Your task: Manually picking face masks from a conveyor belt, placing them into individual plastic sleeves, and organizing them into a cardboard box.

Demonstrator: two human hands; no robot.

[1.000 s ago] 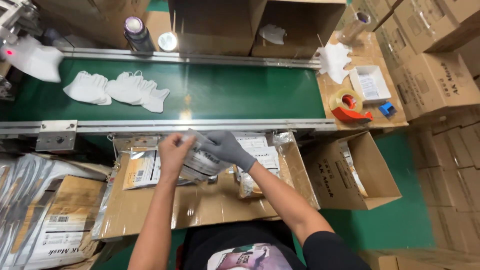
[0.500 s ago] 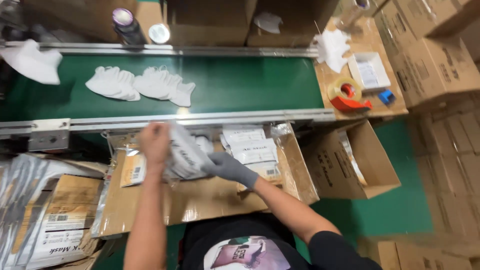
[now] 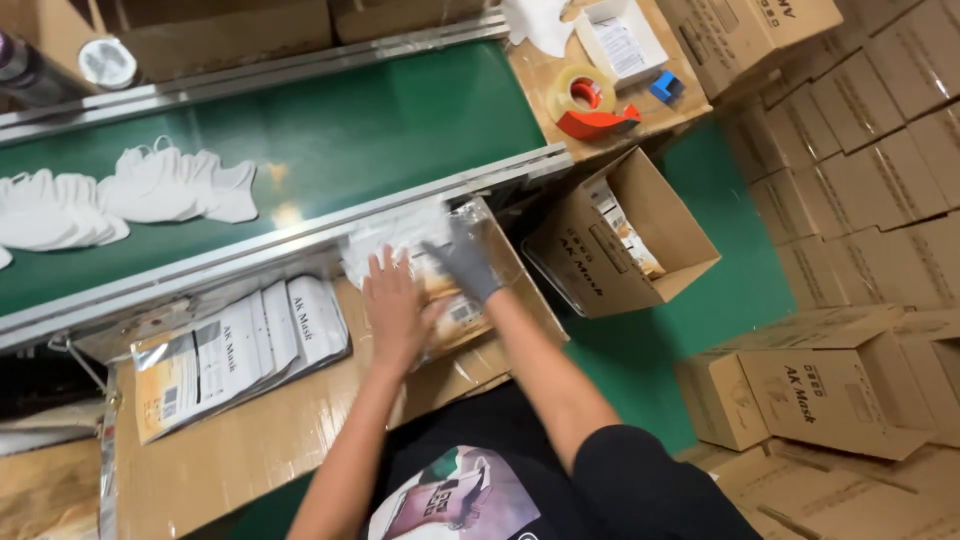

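My bare left hand (image 3: pixel 395 305) lies flat with its fingers spread on a stack of clear mask pouches (image 3: pixel 445 300) at the right end of the cardboard work surface (image 3: pixel 290 430). My grey-gloved right hand (image 3: pixel 462 262) rests on the same stack just to the right, and blur hides its grip. A blurred white pouch (image 3: pixel 385 240) lies at the far edge of the stack, next to the conveyor rail. A second fan of silver and white pouches (image 3: pixel 240 350) lies to the left of my hands.
White masks (image 3: pixel 170 190) lie in piles on the green conveyor belt (image 3: pixel 400 130). An open cardboard box (image 3: pixel 620 235) with pouches stands to the right. A tape roll on a red dispenser (image 3: pixel 590 105) sits beyond it. Stacked cartons (image 3: pixel 860 150) fill the right side.
The view has swung left and tilted. My hands carried the pouch rightward from the middle of the work surface and now lie low on the right-hand stack.
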